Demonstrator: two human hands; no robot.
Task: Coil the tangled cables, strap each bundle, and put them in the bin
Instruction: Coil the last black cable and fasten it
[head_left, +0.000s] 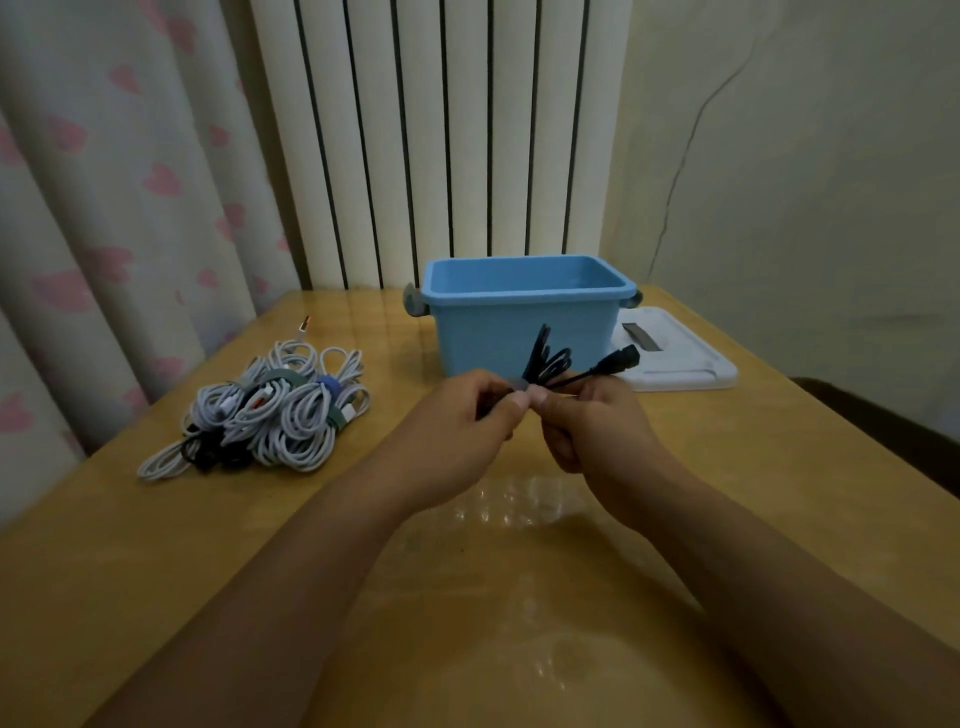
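Both hands meet above the middle of the wooden table (130, 519), knuckles toward the camera, so most of what they hold is hidden behind them. The left hand (457, 431) has its fingers curled and its thumb pressed forward, pinching a small grey strap (517, 384) that shows only as a sliver between the two thumbs. The right hand (592, 421) is likewise curled, pinching the same spot from the other side. Rising just beyond the fingertips is a coiled black cable (545, 361); only its upper loops show, and the part inside the grip cannot be seen. One black plug end (621, 358) sticks out up and to the right of the right hand. Whether the strap is fully wrapped round the coil cannot be told. Directly beyond the hands stands the blue bin (524, 322); its floor is hidden by the near wall. Right of the right hand, partly behind the bin, lies a white lid (685, 364). Well left of the left hand sits a heap of white cable bundles (280, 410) with green and blue straps, a few dark cables tangled at its near edge, hard to separate. A radiator and a curtain stand behind.
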